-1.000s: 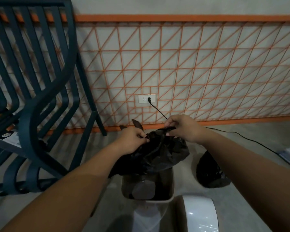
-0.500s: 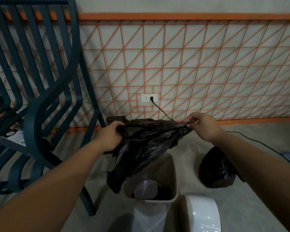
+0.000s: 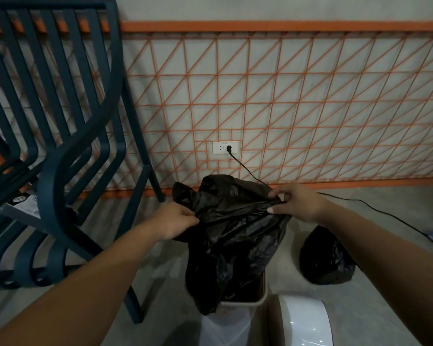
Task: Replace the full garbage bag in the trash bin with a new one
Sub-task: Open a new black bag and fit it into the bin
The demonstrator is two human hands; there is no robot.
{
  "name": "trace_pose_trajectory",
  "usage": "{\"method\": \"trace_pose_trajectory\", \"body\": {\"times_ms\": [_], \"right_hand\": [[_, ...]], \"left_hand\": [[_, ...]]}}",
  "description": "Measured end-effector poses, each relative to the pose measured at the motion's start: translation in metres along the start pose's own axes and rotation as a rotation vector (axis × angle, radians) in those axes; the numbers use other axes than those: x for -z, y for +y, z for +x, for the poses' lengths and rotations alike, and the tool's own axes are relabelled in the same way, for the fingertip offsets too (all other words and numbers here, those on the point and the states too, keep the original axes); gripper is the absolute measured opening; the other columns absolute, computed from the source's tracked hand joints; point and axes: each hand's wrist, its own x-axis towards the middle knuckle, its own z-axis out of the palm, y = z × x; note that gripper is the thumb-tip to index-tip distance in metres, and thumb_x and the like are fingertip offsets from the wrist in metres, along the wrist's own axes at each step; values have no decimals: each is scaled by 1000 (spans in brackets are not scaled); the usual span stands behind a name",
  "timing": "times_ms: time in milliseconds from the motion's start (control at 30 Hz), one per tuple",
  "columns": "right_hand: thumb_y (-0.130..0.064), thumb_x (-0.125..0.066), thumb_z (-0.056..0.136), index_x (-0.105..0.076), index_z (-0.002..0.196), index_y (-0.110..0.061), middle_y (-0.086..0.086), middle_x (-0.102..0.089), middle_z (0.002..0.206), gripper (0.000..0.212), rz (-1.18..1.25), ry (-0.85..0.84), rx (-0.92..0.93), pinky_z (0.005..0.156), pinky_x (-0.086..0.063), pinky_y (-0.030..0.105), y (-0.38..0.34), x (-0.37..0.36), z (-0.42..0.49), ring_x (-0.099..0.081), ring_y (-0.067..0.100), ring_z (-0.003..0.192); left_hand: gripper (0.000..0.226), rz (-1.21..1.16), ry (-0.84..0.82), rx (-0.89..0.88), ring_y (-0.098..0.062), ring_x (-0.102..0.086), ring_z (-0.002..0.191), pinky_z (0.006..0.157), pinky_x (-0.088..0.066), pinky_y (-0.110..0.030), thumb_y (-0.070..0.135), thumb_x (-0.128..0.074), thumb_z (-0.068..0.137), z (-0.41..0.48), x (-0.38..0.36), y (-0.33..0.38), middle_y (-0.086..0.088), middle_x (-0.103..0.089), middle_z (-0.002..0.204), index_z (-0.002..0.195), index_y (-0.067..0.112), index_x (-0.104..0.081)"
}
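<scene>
Holds new garbage bag (image 3: 235, 236) up by its mouth between both grips. Pinches the left edge of the film with left grip (image 3: 176, 221), fingers curled and clamped on the plastic. Pinches the right edge with right grip (image 3: 298, 203), thumb and fingers clamped on the plastic. Stretches the rim across from grip to grip. Lets the rest hang crumpled below both grips, lower end reaching the rim of trash bin (image 3: 260, 299) directly underneath. Shows full garbage bag (image 3: 325, 260) on the floor below and right of right grip, apart from the bin. Shows white lid (image 3: 303, 323) lower again, just beside the bin's right side. Puts dark blue chair (image 3: 68, 146) left of left grip, wall outlet (image 3: 225, 147) above and between the grips, black cable (image 3: 365, 203) running from it past right grip.
</scene>
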Motion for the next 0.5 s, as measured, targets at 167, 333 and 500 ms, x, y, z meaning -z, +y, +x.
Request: {"method": "trace_pose_trajectory", "body": {"times_ms": [167,333,500], "right_hand": [[-7,-70,82,-65,78,-17,-9,-59,72,12,84,-1,-20,57,-41,15,0,-12,-1,-55,8,70],[-7,-71,81,-66,79,-13,2,-66,95,9,193,-98,41,86,-47,34,-1,-13,-3,-62,22,95],[-11,-74,79,-62,106,-19,1,-52,131,30,301,-301,-33,93,-39,27,-6,-16,-10,-49,21,121]], "left_hand": [[51,-258,-52,131,-14,-56,86,57,-50,-17,40,-54,92,-1,-7,9,-6,-51,126,135,18,-37],[63,-365,-72,108,-24,-54,117,93,-52,-41,53,-62,82,4,-13,6,1,-46,141,139,39,-38],[35,-100,-121,-31,-14,-62,102,86,-50,-29,38,-73,78,6,-22,9,7,-68,99,109,23,-70]]}}
